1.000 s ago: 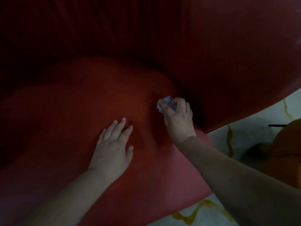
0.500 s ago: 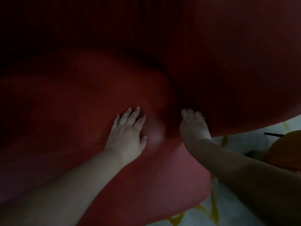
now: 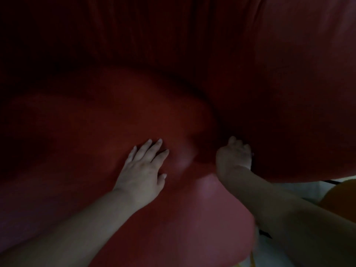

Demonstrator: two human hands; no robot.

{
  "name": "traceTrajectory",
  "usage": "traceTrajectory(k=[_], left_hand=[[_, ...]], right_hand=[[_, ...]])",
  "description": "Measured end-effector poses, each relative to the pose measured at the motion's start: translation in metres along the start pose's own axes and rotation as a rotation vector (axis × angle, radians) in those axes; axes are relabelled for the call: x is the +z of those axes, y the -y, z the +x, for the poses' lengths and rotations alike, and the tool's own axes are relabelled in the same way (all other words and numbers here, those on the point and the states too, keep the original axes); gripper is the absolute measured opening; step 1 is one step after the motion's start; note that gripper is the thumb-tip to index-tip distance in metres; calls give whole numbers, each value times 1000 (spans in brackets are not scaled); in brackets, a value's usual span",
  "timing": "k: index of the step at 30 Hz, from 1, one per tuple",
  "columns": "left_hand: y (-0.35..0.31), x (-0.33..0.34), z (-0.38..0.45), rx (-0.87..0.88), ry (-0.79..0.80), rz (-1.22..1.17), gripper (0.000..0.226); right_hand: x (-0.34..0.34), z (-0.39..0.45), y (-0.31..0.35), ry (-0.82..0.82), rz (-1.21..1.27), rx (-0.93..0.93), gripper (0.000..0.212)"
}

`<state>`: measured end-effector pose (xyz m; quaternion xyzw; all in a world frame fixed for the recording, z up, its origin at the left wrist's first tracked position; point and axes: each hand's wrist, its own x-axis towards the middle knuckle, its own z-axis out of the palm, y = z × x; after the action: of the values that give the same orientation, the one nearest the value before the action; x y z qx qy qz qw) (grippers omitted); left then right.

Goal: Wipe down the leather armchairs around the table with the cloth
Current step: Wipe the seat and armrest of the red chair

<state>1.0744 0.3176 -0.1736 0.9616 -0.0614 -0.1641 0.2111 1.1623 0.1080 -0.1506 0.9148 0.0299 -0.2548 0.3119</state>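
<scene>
A dim red leather armchair (image 3: 96, 132). The left hand (image 3: 142, 170) lies flat, fingers straight, bracing on the seat. The right hand (image 3: 234, 155), fingers curled, digs into the seat crease (cloth hidden, presumably bunched inside, wiping there).

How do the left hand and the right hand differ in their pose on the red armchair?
The left hand lies flat on the seat cushion with fingers straight and spread; the right hand has curled fingers. The left hand rests on open cushion; the right hand is pushed into the dark gap beside the cushion. No cloth shows in either. Both touch the red armchair.
</scene>
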Motion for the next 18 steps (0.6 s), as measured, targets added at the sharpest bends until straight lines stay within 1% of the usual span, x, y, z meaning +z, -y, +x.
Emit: traceTrajectory(k=[2, 3, 4, 6, 7, 9, 11, 13, 14, 16, 17, 18], left_hand=[[9, -7, 0, -53, -18, -12, 64], [14, -9, 1, -76, -29, -21, 64], [19, -11, 2, -94, -36, -34, 64], [26, -15, 3, -109, -50, -52, 64], [31, -16, 5, -108, -64, -58, 64], [40, -17, 9, -127, -105, -59, 65], [49, -21, 14, -166, -140, -45, 65], [58, -20, 18, -194, -173, -49, 65], [61, -25, 18, -207, -145, -37, 66], [66, -23, 18, -173, -137, -34, 66], [67, -23, 17, -161, -141, -28, 65], [69, -23, 17, -150, -118, -25, 65]], right_hand=[[-11, -4, 1, -231, 210, 33, 35], [-14, -4, 4, -355, 337, 34, 36], [-17, -3, 9, -451, 503, 29, 42], [-27, 7, 23, -540, 812, 36, 52], [-32, 15, 31, -546, 925, 73, 53], [-36, 33, 45, -509, 1103, 179, 55], [-34, 50, 57, -450, 1197, 268, 59], [-36, 67, 68, -403, 1283, 319, 57], [-38, 76, 73, -403, 1412, 332, 53], [-57, 92, 85, -419, 1708, 371, 34], [-66, 101, 90, -433, 1727, 376, 27], [-75, 109, 93, -430, 1652, 336, 26]])
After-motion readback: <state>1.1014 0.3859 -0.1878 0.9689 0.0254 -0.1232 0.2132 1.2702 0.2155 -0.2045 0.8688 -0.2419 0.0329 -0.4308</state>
